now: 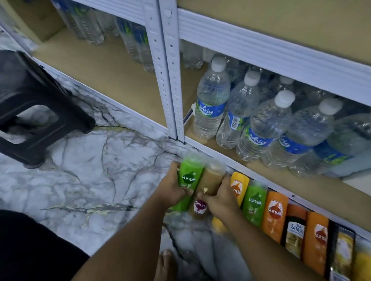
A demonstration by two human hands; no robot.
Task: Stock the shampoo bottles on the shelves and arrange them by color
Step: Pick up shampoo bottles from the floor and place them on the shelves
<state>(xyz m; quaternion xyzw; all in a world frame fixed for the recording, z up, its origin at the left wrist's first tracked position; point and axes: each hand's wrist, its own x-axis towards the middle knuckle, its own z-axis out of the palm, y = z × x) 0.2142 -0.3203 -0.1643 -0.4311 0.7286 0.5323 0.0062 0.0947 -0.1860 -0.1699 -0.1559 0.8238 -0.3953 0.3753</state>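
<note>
You are picking up 2 bottles low at the floor: your left hand (pixel 172 191) is gripping the green bottle (pixel 191 173), your right hand (pixel 222 201) the brown bottle (pixel 213 178) touching it. Next, probably, you are lifting both onto the shelf (pixel 110 78), sorted by color.

9 shampoo bottles (pixel 275 212) (2 green), 1 stool (pixel 29 98) — water bottles (pixel 211 107) beyond counting.

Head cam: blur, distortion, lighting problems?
Head view: dim, bluish light; wide-angle tilts the shelf upright; yellow bottle at the lower-right edge is smeared; green bottle in the left hand reads sharp, brown bottle in the right hand slightly soft.
</note>
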